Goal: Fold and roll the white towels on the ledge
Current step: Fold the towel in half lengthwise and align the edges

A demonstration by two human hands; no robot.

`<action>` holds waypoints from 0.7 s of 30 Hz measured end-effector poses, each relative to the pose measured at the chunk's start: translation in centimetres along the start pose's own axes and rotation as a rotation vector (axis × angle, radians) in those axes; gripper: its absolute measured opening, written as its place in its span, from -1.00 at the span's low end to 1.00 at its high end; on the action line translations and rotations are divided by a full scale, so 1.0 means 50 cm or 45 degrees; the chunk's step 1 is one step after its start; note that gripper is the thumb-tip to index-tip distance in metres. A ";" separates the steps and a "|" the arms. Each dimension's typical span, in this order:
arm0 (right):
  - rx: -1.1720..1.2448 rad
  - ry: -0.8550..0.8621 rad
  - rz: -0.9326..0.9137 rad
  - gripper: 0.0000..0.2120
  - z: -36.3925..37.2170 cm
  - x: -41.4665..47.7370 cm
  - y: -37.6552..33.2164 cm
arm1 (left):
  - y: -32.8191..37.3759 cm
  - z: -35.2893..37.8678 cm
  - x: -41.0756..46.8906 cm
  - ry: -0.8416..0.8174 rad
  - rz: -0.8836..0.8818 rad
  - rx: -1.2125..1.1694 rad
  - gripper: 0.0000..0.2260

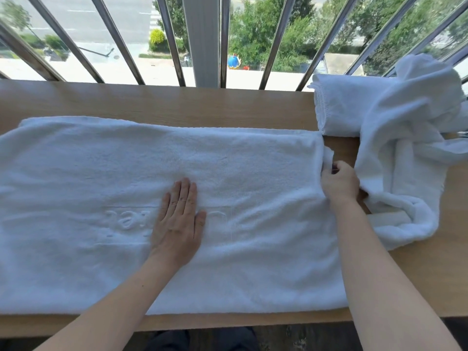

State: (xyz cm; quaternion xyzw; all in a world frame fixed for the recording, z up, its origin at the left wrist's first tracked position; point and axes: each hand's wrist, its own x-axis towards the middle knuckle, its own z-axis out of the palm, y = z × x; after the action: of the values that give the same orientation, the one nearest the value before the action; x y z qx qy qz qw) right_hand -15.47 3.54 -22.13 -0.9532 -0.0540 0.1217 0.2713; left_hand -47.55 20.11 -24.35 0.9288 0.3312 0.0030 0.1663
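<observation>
Lying flat along the ledge, the towel is pressed mid-cloth by the left hand — fingers straight, palm down. The right hand pinches its right edge — a crumpled pile sits just beside it.

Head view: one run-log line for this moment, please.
stage: spread towel not yet rolled | left hand: flat on it | right hand: grips its right edge | also: towel heap at ledge right end

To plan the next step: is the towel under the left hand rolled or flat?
Flat, not rolled. The towel lies spread along the ledge; the left hand rests flat on it, the right hand grips its right edge.
</observation>
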 end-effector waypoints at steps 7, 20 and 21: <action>-0.057 0.295 -0.004 -0.74 -0.013 0.029 -0.006 | -0.001 -0.008 -0.050 -0.010 0.121 0.088 -0.41; -0.205 0.129 -0.213 -0.78 0.019 -0.019 -0.008 | -0.014 -0.002 -0.073 -0.200 0.356 0.211 -0.42; -0.252 0.127 -0.232 -0.80 0.017 -0.010 -0.004 | -0.017 -0.002 -0.073 -0.224 0.363 0.228 -0.41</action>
State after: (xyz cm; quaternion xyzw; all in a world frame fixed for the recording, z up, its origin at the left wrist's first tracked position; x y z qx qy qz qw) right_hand -16.17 4.07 -22.61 -0.9713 -0.1384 0.0431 0.1884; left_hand -50.93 18.48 -24.15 0.9741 0.1793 -0.0840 0.1092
